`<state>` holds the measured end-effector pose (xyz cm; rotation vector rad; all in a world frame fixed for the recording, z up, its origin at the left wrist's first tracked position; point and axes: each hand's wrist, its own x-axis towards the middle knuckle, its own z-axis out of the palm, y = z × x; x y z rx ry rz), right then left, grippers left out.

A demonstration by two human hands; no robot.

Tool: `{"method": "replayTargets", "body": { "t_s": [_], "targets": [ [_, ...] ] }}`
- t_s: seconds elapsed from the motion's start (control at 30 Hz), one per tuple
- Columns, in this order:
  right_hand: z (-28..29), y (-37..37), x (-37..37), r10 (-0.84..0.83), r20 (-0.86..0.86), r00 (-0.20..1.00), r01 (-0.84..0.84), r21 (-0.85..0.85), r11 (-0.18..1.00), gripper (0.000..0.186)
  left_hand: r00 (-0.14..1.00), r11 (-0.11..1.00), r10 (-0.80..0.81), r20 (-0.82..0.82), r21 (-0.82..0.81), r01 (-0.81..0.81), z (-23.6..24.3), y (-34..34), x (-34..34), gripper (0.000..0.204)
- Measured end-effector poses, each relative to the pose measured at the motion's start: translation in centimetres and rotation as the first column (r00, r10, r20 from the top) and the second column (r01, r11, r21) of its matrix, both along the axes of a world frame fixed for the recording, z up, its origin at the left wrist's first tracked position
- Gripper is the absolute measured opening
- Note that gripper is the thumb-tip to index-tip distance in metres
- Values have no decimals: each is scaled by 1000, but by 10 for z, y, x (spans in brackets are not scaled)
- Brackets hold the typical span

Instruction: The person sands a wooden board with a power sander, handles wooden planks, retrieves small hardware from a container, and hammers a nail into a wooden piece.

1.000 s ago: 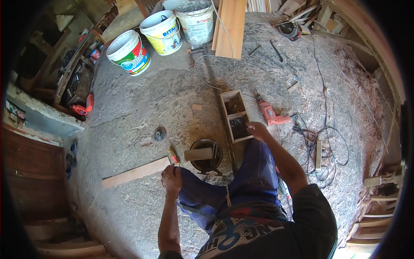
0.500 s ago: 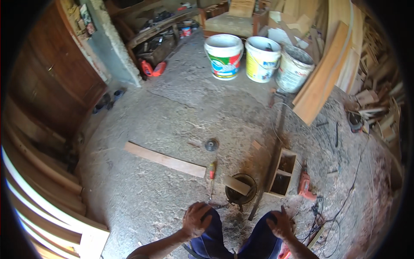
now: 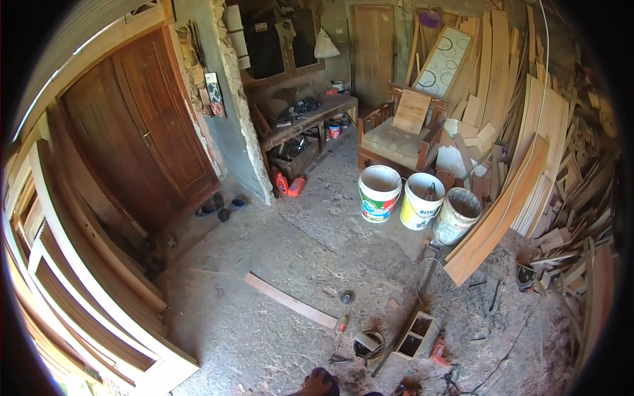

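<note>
My left hand (image 3: 316, 383) rests on my left knee at the lower edge, fingers laid over the dark blue trouser leg and partly cut off by the frame. At the lower edge further right is a dark reddish shape (image 3: 408, 387), perhaps my right hand; its fingers cannot be made out. On the floor ahead lie a screwdriver (image 3: 341, 324) with a red and yellow handle, a dark round pan (image 3: 368, 344) with a wood block across it, and a two-compartment wooden box (image 3: 416, 335). Beside the box lies a red power drill (image 3: 438, 352).
A thin wood strip (image 3: 290, 301) and a dark disc (image 3: 347, 297) lie on the floor. Further off stand several buckets (image 3: 380, 191) and a wooden armchair (image 3: 396, 142). Planks (image 3: 502, 211) lean at the right; wooden frames (image 3: 99, 297) stand at the left.
My view has tilted up, bringing in more of the room's far side. The floor things and my knees sit lower in the picture. My left hand stays on its knee.
</note>
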<state>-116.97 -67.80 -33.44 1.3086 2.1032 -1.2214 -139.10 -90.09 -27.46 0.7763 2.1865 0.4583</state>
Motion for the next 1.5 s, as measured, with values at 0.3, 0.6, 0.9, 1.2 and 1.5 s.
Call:
{"method": "replayTargets", "body": {
  "t_s": [0.3,0.6,0.9,1.2,1.5],
  "targets": [
    [102,58,-68,1,53,999,2,-71,997,70,908,990,107,406,46,-137,-22,-60,-127,87],
    [114,104,-186,-63,319,946,91,-76,993,71,969,978,-38,245,-189,86,3,-14,-388,76],
    [145,144,-469,-179,-33,983,166,-246,955,71,848,920,392,357,-153,-361,49,30,-581,69],
    [101,381,-629,271,205,941,-214,-263,941,72,588,755,654,476,-371,-540,46,155,-714,50],
    [131,673,-979,-186,-313,931,170,-77,982,35,697,814,551,458,-113,-569,100,407,-949,61]
  ]
}}
